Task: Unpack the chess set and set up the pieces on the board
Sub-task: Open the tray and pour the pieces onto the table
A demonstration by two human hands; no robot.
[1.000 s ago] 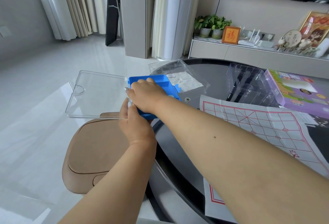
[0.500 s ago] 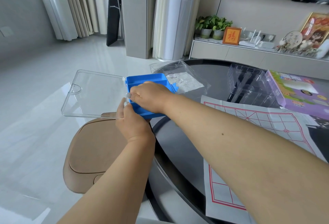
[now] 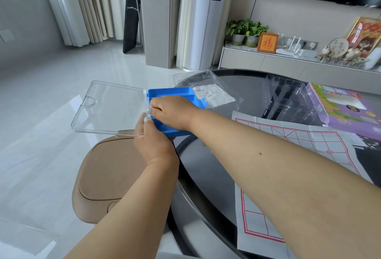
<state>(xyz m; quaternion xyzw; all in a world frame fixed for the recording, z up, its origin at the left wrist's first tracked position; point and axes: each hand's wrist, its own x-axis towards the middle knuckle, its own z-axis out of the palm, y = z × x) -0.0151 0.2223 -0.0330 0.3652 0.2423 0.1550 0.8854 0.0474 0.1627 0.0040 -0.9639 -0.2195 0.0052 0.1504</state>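
A blue plastic tray (image 3: 171, 94) sits at the left edge of the dark round table (image 3: 208, 168). Its clear lid (image 3: 109, 108) is swung open to the left, past the table edge. My right hand (image 3: 171, 112) lies over the tray with curled fingers gripping its left rim near the hinge. My left hand (image 3: 152, 141) holds the tray's near left corner from below, thumb up against the lid edge. What the tray holds is hidden under my right hand. The paper board (image 3: 292, 155) with red grid lines lies on the table to the right.
A tan stool (image 3: 107, 174) stands below the open lid, left of the table. A clear plastic bag (image 3: 214, 94) lies behind the tray. A clear compartment box (image 3: 288, 100) and a purple game box (image 3: 346, 108) sit at the table's far right.
My right hand's fingers have curled tighter over the tray's left rim by the hinge. The tray and open lid look shifted slightly left and farther. My left hand stays under the corner.
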